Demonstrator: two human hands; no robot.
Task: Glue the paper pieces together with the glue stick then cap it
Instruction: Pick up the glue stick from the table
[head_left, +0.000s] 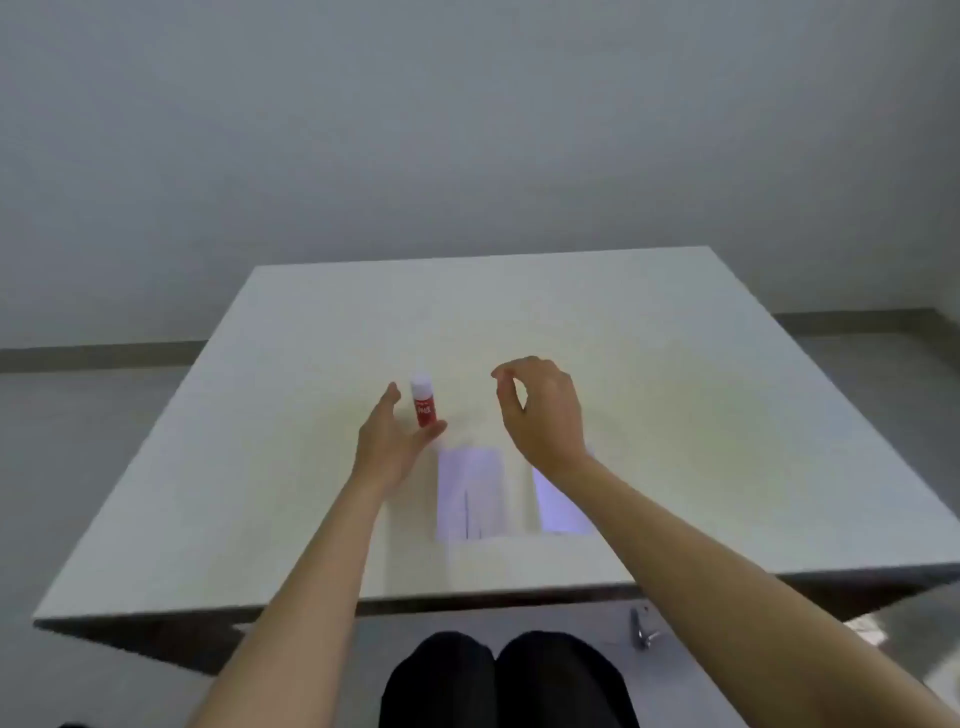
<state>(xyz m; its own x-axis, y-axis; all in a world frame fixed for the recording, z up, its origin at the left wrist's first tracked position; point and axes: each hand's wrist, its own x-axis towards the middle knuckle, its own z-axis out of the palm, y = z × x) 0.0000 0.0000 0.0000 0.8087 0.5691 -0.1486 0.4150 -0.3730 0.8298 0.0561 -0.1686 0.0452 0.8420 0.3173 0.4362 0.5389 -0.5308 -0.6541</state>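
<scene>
Here, on a white table (311, 322), the left hand (387, 447) is spread open just beside an upright, capped red glue stick (423, 400). Further right, two paper pieces (470, 493) lie flat. The right hand (543, 410) hovers, fingers curled, holding nothing.

White table (675, 415); grey wall (467, 130) behind; small metal object (641, 631) on floor.

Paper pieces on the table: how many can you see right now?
2. One paper piece lies flat near the table's front edge, just below the glue stick. The other paper piece lies to its right, partly covered by the right forearm. None stacked visibly.
</scene>
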